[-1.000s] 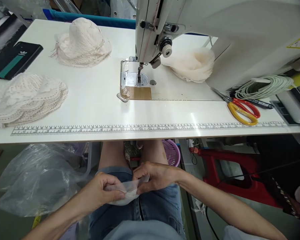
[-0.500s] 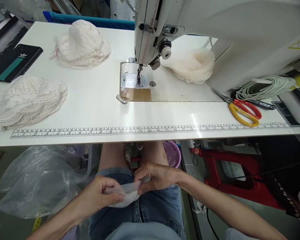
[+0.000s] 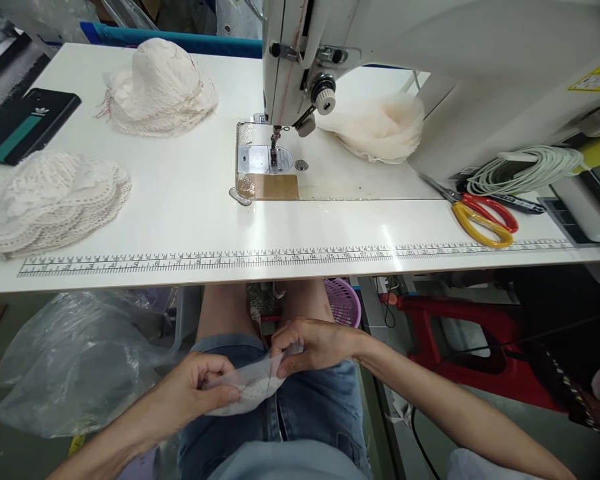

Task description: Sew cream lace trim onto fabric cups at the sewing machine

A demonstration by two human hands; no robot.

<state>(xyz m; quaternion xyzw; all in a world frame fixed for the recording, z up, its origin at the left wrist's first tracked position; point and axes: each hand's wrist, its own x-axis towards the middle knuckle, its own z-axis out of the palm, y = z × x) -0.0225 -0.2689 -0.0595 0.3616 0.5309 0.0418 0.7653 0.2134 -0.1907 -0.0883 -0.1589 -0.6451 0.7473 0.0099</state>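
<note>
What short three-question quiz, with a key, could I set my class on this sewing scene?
1. True or false: the left hand and the right hand both hold the sheer white piece.

2. Choose one. The handles of the scissors are:
A) blue and green
B) red and yellow
C) black and white

3. How many fabric piles lie on the table to the picture's left of the sewing machine?

Key: 1. True. 2. B. 3. Two.

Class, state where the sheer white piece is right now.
In the head view, the sheer white piece is low and slightly left of centre, pinched by the left hand and right hand, over the denim shorts.
</note>
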